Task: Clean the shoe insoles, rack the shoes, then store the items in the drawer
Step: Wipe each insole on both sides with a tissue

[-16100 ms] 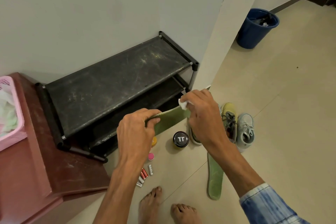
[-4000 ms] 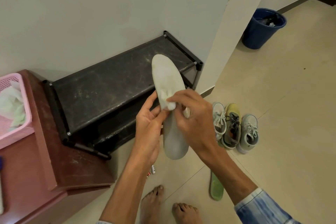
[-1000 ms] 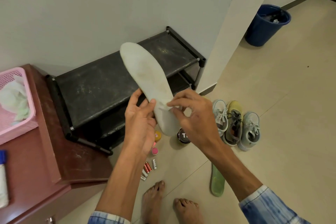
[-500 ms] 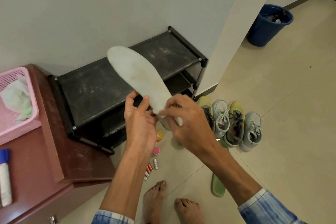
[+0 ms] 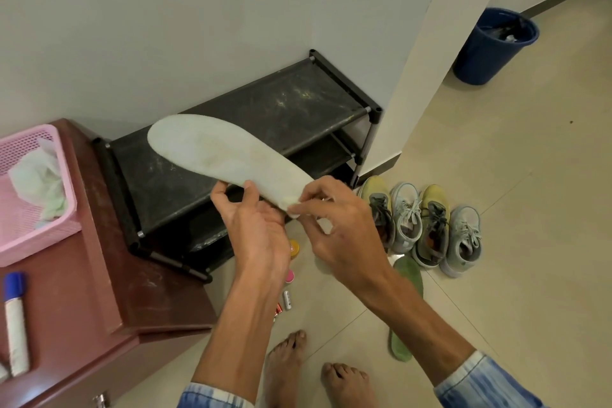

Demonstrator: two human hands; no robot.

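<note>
The insole [image 5: 225,156] is off-white with faint yellow stains; the wipe [image 5: 294,213] at its heel is white. The rack [image 5: 265,116] is black, streaked with pale dust. Two shoes [image 5: 430,199] are yellow-green with dark grey laces, two pale blue-grey with white laces. The floor insole [image 5: 405,308] is green. The basket [image 5: 33,235] is pink mesh, the cloth [image 5: 36,182] in it pale green and white. The worktop [image 5: 106,291] is red-brown, the bin [image 5: 486,53] dark blue, the marker [image 5: 15,325] white with a blue cap, the sleeves [image 5: 480,384] mottled blue and white, the floor [image 5: 496,275] beige tile.
</note>
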